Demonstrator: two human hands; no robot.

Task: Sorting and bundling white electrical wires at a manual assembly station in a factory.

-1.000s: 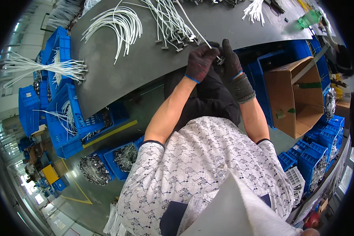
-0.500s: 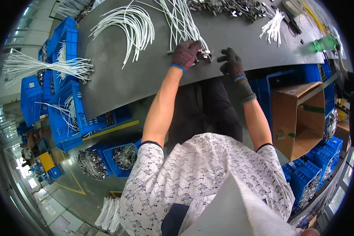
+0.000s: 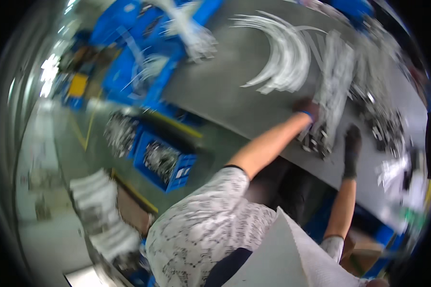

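A dark glove covers my left hand [image 3: 305, 108], which is at the left side of a bundle of long white cords [image 3: 337, 71] on the grey table. Small metal pieces [image 3: 316, 142] lie at the near end of that bundle. Motion smears this hand's fingers, so any grip is hidden. My right hand [image 3: 353, 139], also in a dark glove, is over the table to the right of the bundle, apart from it. Its fingers are blurred too. Farther left lies a second, curved bunch of white cords [image 3: 287, 55].
A pile of metal pieces [image 3: 383, 124] is on the table's right side, by short white strips [image 3: 391, 171]. More cords [image 3: 196, 40] overhang the left edge near blue crates [image 3: 170, 67]. A blue crate of metal parts [image 3: 179, 174] stands on the floor. A cardboard box [image 3: 364, 256] is at lower right.
The whole view has swung, so the table and bundles now appear farther right and tilted. My right hand, spread near the table edge before, is now farther over the table.
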